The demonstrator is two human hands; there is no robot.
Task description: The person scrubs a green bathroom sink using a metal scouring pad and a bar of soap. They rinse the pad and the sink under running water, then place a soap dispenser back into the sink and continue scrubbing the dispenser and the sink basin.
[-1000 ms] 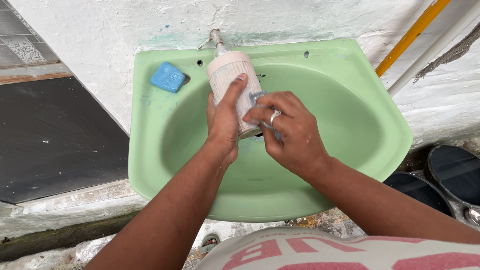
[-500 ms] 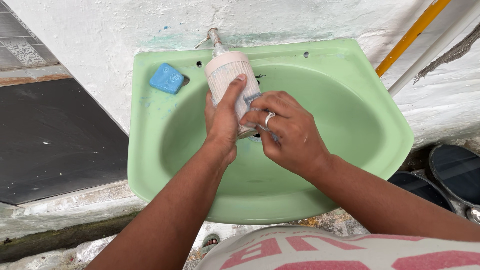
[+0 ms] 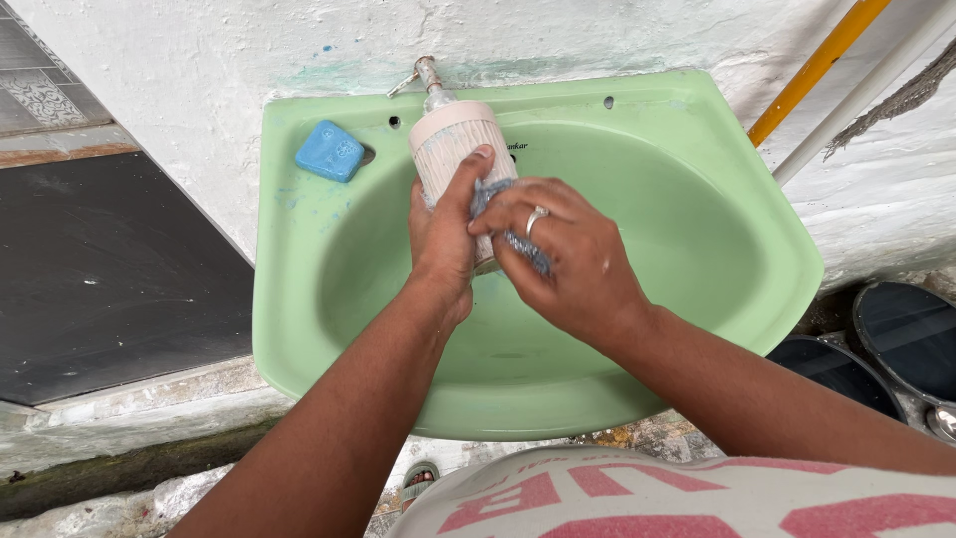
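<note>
We are holding a pale ribbed cylinder [image 3: 453, 149] over the bowl of a green wash basin [image 3: 697, 269], its top end tilted toward the tap [image 3: 428, 75] at the back rim. Our left hand [image 3: 443, 234] is wrapping around the cylinder's lower half, fingers pressed together along its side with the thumb lying up the front of the ribs. Our right hand [image 3: 563, 254] is pinching a blue scrub pad [image 3: 508, 234] between thumb and curled fingers and pressing it against the cylinder's side, right beside our left thumb; a ring is showing on one right finger. Whether the pad is touching the cylinder's bottom end we cannot tell, since our fingers are covering it.

Beyond our left fingertips, on the basin's back ledge, a blue soap bar [image 3: 332, 151] is lying near a small hole, well apart from both hands. Out past our right knuckles, a yellow pole [image 3: 817, 70] and a white pole [image 3: 866, 100] are leaning against the whitewashed wall [image 3: 199, 60]. Below our right forearm, dark round basins [image 3: 911, 344] are sitting on the ground.
</note>
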